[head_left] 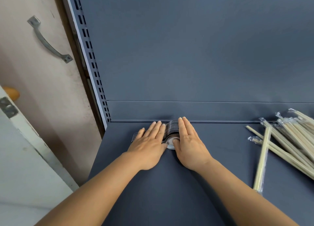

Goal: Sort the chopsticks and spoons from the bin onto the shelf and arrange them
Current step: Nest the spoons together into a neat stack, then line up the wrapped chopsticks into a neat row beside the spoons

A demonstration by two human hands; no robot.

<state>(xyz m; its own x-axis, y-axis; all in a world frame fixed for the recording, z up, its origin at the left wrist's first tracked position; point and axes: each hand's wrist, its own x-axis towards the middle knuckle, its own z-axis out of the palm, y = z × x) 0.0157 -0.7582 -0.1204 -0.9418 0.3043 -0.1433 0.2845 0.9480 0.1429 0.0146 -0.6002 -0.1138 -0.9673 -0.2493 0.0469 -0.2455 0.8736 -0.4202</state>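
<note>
While both hands, left [149,141] and right [189,140], press flat-fingered against the nested spoons [171,132] by the shelf [220,149] back, uneven squeeze could topple the row; chopsticks [288,140] lie loose at right.

shelf [203,174]: flat slate blue-grey, no pattern; back panel [195,47]: the same blue-grey, plain
upright [88,43]: pale grey, with a double row of dark rectangular slots running its length
spoons [171,132]: shiny silver metal; the stacked edges read as fine dark and light stripes
chopsticks [292,140]: pale beige wood in clear, glinting wrappers
door [34,72]: dull pinkish beige, smudged with darker marks; handle [49,40]: dull grey metal
knob [11,92]: orange-brown
hinge plate [7,107]: grey metal on an off-white panel
</note>
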